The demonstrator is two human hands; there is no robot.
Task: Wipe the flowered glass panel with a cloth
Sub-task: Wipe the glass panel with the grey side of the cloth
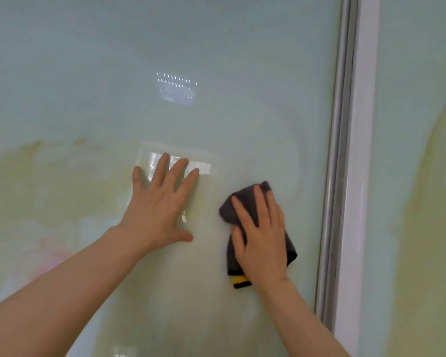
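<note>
The flowered glass panel (88,112) fills most of the view, pale green with blurred yellow and pink flower shapes. My left hand (160,204) lies flat on the glass with its fingers spread and straight. To its right, my right hand (262,235) presses a dark grey cloth (232,210) flat against the panel, fingers extended over it. The cloth has a yellow and black tag (240,280) showing below my wrist. Much of the cloth is hidden under my palm.
A white vertical frame (353,176) with a grey track borders the panel on the right. Beyond it is a second pale green and yellow panel (422,202). Window reflections show on the glass above my left hand.
</note>
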